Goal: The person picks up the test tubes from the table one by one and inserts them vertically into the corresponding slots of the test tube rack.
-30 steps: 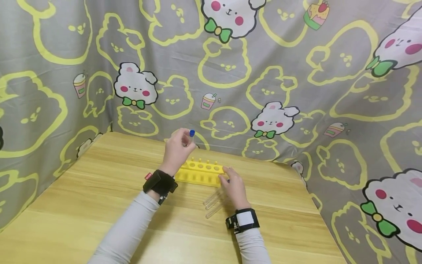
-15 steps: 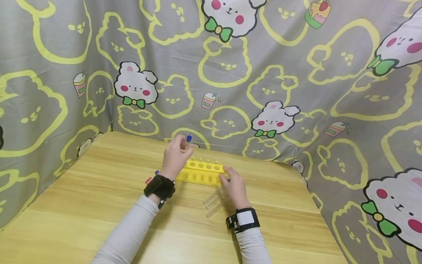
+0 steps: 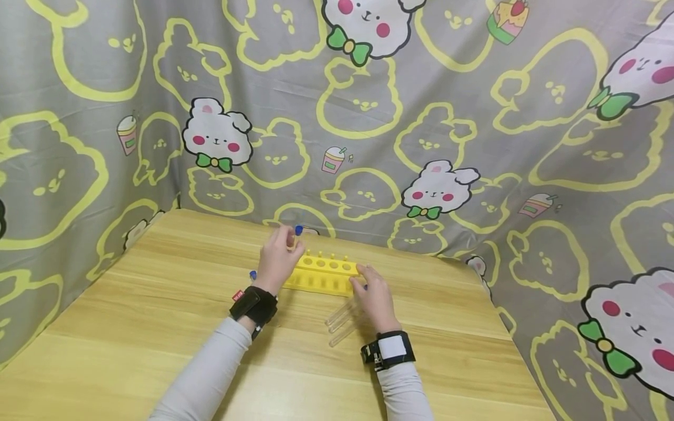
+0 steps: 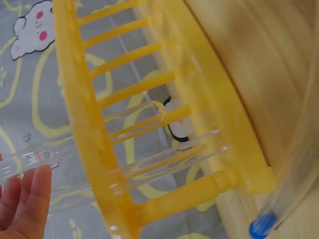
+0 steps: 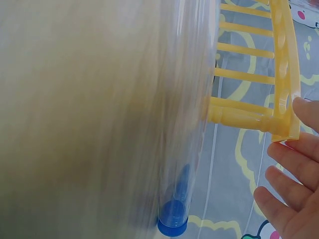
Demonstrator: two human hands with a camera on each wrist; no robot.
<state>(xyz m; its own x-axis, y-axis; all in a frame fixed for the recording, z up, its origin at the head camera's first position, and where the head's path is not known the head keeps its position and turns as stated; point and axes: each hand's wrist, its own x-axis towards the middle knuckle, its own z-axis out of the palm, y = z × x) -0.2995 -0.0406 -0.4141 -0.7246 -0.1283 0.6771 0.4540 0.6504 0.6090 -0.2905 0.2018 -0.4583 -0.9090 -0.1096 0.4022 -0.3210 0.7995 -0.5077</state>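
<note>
My left hand [image 3: 276,260] pinches a clear test tube [image 4: 134,118] by its upper part, just below the blue cap [image 3: 298,230]. In the left wrist view, the tube's rounded end has passed through the top plate of the yellow test tube rack [image 3: 318,285] and hangs above the base. Another clear tube [image 4: 174,162] stands in the end hole beside it. My right hand [image 3: 376,298] grips the rack's right end, thumb and fingers at the corner of the top plate, as the right wrist view shows. The left hand hides the rack's left end in the head view.
Several clear test tubes [image 3: 339,324] lie on the wooden table [image 3: 295,374], in front of the rack and partly under the right hand. Another blue-capped tube [image 3: 253,275] lies left of the rack. A patterned grey curtain [image 3: 363,193] stands behind the table.
My left hand has come down and slightly left with the blue-capped tube, towards the rack. A blue cap on the table left of the hand has come into sight. My right hand stays put.
</note>
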